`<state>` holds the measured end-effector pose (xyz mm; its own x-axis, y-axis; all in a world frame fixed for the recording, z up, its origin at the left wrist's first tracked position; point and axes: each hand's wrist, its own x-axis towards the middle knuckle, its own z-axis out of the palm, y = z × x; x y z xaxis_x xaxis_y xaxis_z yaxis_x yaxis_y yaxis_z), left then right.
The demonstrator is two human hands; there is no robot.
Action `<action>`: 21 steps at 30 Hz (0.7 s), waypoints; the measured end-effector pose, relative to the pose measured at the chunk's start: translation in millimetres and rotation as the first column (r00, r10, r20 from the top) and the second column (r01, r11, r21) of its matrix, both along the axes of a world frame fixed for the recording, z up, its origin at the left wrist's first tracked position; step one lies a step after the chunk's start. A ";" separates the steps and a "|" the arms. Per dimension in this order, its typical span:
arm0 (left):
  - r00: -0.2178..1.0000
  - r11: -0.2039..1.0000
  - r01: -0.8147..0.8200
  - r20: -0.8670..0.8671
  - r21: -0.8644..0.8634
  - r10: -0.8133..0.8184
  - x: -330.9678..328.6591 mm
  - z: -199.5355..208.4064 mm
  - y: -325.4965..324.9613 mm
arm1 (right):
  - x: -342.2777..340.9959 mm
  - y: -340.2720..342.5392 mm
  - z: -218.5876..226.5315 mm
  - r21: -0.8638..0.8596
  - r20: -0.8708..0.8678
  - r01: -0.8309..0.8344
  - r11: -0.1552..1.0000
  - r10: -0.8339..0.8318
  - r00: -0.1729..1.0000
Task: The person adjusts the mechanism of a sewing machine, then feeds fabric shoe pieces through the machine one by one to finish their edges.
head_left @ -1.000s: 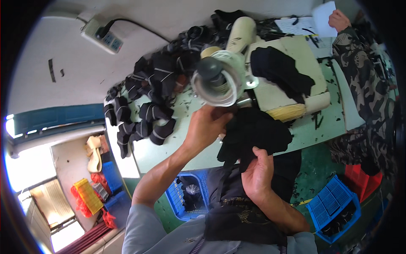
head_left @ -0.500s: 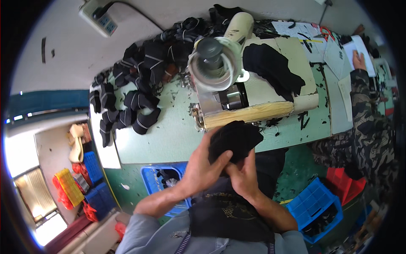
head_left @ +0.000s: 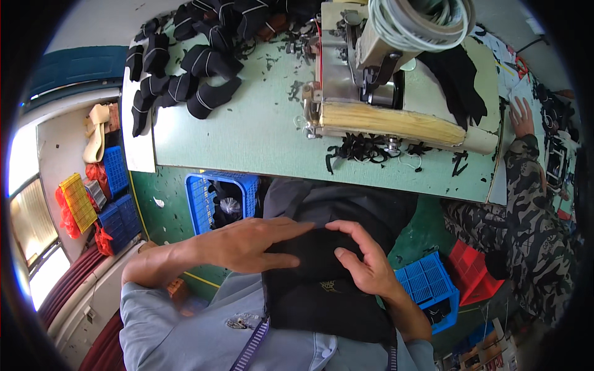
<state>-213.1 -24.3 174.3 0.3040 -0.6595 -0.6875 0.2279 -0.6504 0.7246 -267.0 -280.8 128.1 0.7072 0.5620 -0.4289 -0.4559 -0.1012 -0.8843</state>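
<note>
Above my lap, my left hand [head_left: 244,244] reaches across with its fingers stretched out and the thumb apart. My right hand [head_left: 368,260] faces it, fingers bent and thumb spread away from them. Between the two hands is black cloth [head_left: 318,250]; against my black apron [head_left: 328,312] I cannot tell whether it is a separate piece or the apron itself. Beyond my lap stands a sewing machine [head_left: 396,114] with a pale, tape-wrapped front edge. A black fabric piece [head_left: 455,83] is draped over its right side.
Bundles of black fabric pieces [head_left: 210,62] lie at the left of the green table [head_left: 247,145]. Black scraps [head_left: 362,149] gather by the machine's front. A blue crate [head_left: 192,204] is below the table edge; another blue crate [head_left: 427,281] and a red crate [head_left: 473,272] stand right, near a co-worker's camouflage sleeve [head_left: 523,167].
The folded black fabric bundle held up in both hands is no longer distinguishable. My hands have moved lower and apart, and the view has tilted downward. The co-worker's hand now lies flatter.
</note>
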 end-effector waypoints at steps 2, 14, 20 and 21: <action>0.992 0.992 -0.104 0.068 -0.064 0.109 -7.2 -0.2 -6.2 | -3.2 1.0 0.8 0.008 0.020 0.152 0.988 -0.152 0.988; 0.973 0.999 -0.038 0.225 -0.025 0.043 -21.6 1.8 -16.9 | -14.8 6.3 6.8 -0.068 0.235 0.141 0.988 -0.121 0.964; 0.985 0.992 -0.115 0.136 0.046 0.108 -13.7 -4.6 -17.6 | -15.5 13.2 11.0 -0.181 0.228 0.075 0.981 -0.032 0.973; 0.995 0.995 -0.062 0.080 0.081 0.055 -9.1 -7.7 -17.0 | -11.4 15.1 11.9 -0.179 0.240 0.098 0.979 -0.054 0.969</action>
